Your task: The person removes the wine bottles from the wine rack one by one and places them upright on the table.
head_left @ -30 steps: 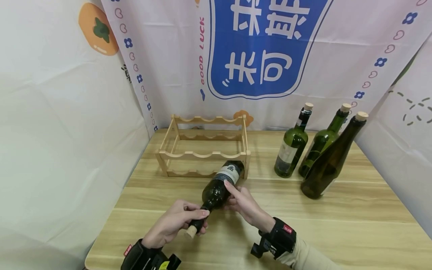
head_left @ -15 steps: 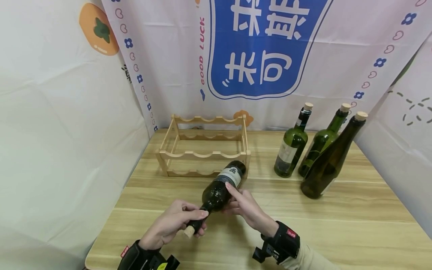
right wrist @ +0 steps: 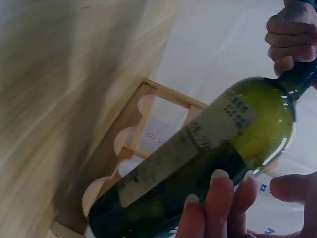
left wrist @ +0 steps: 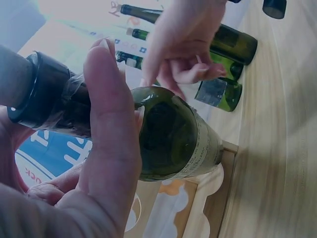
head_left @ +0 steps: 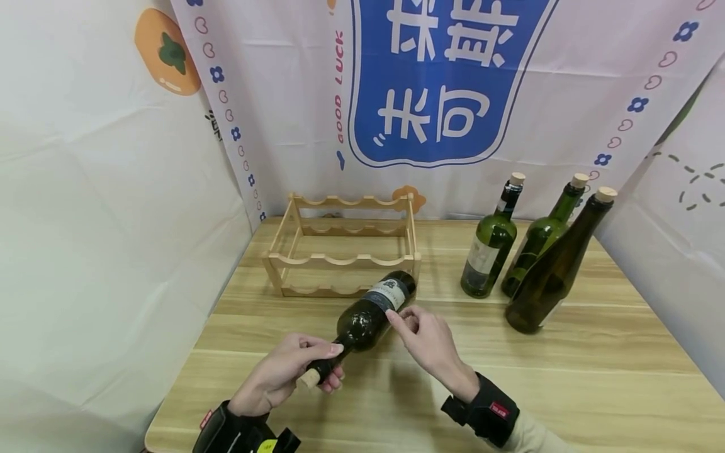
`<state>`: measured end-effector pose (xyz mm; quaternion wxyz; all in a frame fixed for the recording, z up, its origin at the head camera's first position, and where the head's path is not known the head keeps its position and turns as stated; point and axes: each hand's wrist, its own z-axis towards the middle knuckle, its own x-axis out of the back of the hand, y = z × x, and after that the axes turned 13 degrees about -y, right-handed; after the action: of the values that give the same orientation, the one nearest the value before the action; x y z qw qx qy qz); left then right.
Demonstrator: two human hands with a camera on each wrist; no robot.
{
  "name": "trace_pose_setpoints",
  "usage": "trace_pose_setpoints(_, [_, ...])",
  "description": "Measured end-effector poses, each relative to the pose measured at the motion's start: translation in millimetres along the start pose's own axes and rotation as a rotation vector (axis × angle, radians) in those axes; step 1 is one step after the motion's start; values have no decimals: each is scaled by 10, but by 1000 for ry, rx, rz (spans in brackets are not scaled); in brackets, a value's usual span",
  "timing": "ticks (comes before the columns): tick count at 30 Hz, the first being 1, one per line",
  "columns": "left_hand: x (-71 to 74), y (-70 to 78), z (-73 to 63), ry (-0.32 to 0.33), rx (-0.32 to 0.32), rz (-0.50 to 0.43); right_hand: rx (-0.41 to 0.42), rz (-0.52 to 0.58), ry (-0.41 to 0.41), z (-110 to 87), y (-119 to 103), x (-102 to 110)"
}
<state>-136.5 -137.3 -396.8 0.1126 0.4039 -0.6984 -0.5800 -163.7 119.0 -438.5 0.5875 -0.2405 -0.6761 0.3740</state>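
A dark green wine bottle [head_left: 362, 318] with a pale label and a cork [head_left: 309, 378] is tilted in front of a wooden wine rack [head_left: 340, 260]. Its base points toward the rack's front right corner, its neck toward me. My left hand [head_left: 289, 371] grips the neck, the thumb lying along it in the left wrist view. Beside the bottle's body is my right hand [head_left: 430, 340], fingers loosely bent. In the right wrist view its fingertips [right wrist: 220, 174] are right at the glass, and the thumb stands apart from it.
Three corked green bottles stand at the right: a labelled bottle [head_left: 488, 245], another behind it to the right [head_left: 535, 242], and a taller brownish bottle [head_left: 557, 264] in front. The wooden table [head_left: 600, 377] meets a printed cloth [head_left: 294, 126] at its back.
The bottle's base has come out from under the rack's front rail, the neck shifting slightly toward me and left. My right hand has loosened from around the body and turned beside it.
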Motion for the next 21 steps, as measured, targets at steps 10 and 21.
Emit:
trace_pose_setpoints(10, [-46,14,2,-13,-2,0,369,-114,214,-25,-103,-19])
trace_pose_setpoints(21, [-143,-32,66,-77,-28,-24,-89,315,66,116,171,78])
